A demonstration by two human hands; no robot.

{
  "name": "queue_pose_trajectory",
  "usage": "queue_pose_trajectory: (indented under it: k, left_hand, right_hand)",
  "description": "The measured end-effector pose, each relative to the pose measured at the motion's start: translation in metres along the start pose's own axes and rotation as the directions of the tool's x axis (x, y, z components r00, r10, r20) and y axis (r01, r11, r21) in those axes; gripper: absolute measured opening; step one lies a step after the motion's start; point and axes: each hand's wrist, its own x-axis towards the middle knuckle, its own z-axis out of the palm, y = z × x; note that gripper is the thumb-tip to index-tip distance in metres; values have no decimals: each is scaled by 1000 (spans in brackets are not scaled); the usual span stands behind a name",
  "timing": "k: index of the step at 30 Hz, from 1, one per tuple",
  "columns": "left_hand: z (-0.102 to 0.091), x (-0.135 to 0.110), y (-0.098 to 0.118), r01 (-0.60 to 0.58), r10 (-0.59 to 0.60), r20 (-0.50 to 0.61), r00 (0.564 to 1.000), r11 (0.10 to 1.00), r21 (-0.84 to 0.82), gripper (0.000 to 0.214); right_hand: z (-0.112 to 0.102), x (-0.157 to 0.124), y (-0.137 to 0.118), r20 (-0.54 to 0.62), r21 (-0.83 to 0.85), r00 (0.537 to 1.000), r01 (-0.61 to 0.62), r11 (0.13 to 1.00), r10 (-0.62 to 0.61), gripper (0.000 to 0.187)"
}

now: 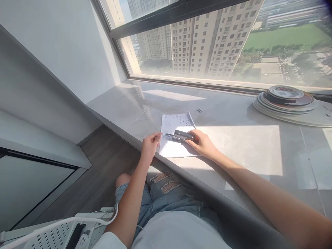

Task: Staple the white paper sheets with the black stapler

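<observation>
Big window (166,17) looking out at tower blocks (204,45) and a green field (285,36). White wall (64,45) on the left, dark wood floor (103,162), sun patches on the grey stone bench (233,110), plates (286,100) stacked far right.

White top (178,231), ripped blue jeans (166,197)

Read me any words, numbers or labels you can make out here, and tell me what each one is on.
Nothing here can be read.
paper: rows of small print on its far half, too small to read.
stapler, held by the right hand: no label shows.
stack of plates: a painted pattern only, too blurred to show any words.
</observation>
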Motion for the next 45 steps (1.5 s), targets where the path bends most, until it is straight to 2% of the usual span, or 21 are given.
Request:
queue_pose_trajectory:
  k: [2, 4, 8, 13, 15, 20, 33, 37, 41, 43, 45]
  left_hand:
    - [3, 9, 0, 22, -21, 7, 1000, 1000, -20, 36]
    - [6, 16, 0, 4, -4, 3, 1000, 999, 38, 31]
    - [15, 30, -2, -149, 154, -3, 988, 958, 246, 16]
    - [25, 42, -11, -384, 332, 194, 923, 831, 404, 11]
    - [29, 44, -15, -421, 346, 244, 906, 798, 431, 11]
    - [32, 43, -19, -440, 351, 274, 896, 791, 425, 12]
    - [30, 46, -30, -427, 347, 255, 903, 801, 421, 13]
    - [24, 44, -26, -399, 322, 245, 915, 819, 412, 16]
    - [14, 33, -13, -283, 252, 131, 959, 886, 368, 29]
    - [11, 27, -7, -179, 162, 79, 984, 933, 312, 30]
    - [10, 22, -3, -81, 64, 70, 995, 962, 261, 30]
  right_hand:
    - [0, 0, 0, -5, 2, 1000, 0, 1000, 0, 22]
    - [0, 1, 1, -6, -3, 1000, 1, 1000, -1, 21]
    - [1, 1, 3, -4, -13, 1000, 11, 1000, -11, 21]
    - [2, 1, 4, -12, -21, 1000, 20, 1000, -20, 21]
    - [2, 1, 4, -12, -20, 1000, 23, 1000, -23, 20]
    - [1, 1, 2, -2, -18, 1000, 27, 999, -27, 18]
    - [-1, 1, -1, 7, -4, 1000, 20, 1000, -20, 19]
    - [-1, 2, -1, 4, 3, 1000, 15, 1000, -15, 20]
    - [-1, 2, -1, 2, 2, 1000, -3, 1000, 3, 22]
    - [-1, 2, 0, 5, 3, 1000, 0, 1000, 0, 23]
    - [0, 2, 1, 4, 4, 1000, 6, 1000, -6, 22]
